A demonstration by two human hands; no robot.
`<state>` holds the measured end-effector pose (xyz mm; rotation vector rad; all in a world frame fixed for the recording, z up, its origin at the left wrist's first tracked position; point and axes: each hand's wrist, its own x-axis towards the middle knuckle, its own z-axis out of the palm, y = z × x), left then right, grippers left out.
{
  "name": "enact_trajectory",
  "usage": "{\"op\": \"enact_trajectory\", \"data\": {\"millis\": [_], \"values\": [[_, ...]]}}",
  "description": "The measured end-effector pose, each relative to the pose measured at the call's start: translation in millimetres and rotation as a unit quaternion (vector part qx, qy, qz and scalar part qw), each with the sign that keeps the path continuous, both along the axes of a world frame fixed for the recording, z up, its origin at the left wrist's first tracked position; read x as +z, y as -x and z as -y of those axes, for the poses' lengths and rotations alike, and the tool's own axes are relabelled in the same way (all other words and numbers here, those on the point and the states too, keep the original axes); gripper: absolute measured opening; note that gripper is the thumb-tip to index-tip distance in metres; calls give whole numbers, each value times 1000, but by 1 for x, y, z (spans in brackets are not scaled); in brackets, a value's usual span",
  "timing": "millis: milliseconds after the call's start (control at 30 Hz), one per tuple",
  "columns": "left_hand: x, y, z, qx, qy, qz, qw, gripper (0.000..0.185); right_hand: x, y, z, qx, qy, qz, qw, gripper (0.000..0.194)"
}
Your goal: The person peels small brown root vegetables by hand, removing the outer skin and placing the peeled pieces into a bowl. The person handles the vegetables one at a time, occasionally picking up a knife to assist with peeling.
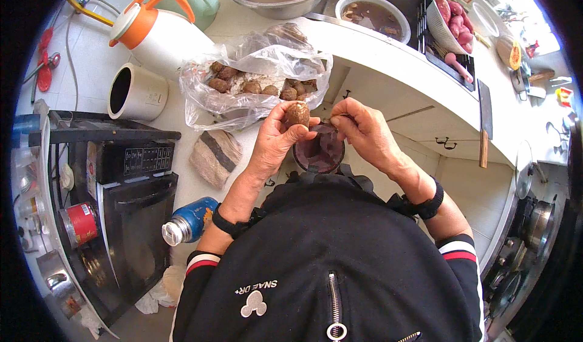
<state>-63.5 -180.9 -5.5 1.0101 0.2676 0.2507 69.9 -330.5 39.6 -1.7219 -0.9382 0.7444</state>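
A brown, rough-skinned taro corm (299, 114) is upright in my left hand (277, 138), with my thumb and fingers wrapped around it. A pale patch shows near its top. To its right, my right hand (362, 125) has thumb and forefinger pinched on what looks like a dark scrap of taro skin (350, 117). Below both hands is a dark reddish bin (319, 148), partly hidden by them. Just beyond my left hand, a clear plastic bag (255, 64) lies spread open, with several more taro corms (252, 87) in it.
Behind the bag stand a metal basin (282, 7) of cloudy water and a white bowl (403, 25) with murky water and scraps. A cleaver (485, 114) overhangs the counter edge at right. Left are a white jug (168, 41), a folded cloth (214, 159) and a blue flask (193, 219).
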Motion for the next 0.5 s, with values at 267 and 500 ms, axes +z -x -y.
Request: {"op": "enact_trajectory", "data": {"millis": [267,500], "values": [[1,0,8,-14,-26,-10,1000,42,0,7,-15,4,-71,112,991,9],[3,3,-7,34,28,-14,999,42,4,6,-6,47,47,-96,993,5]]}}
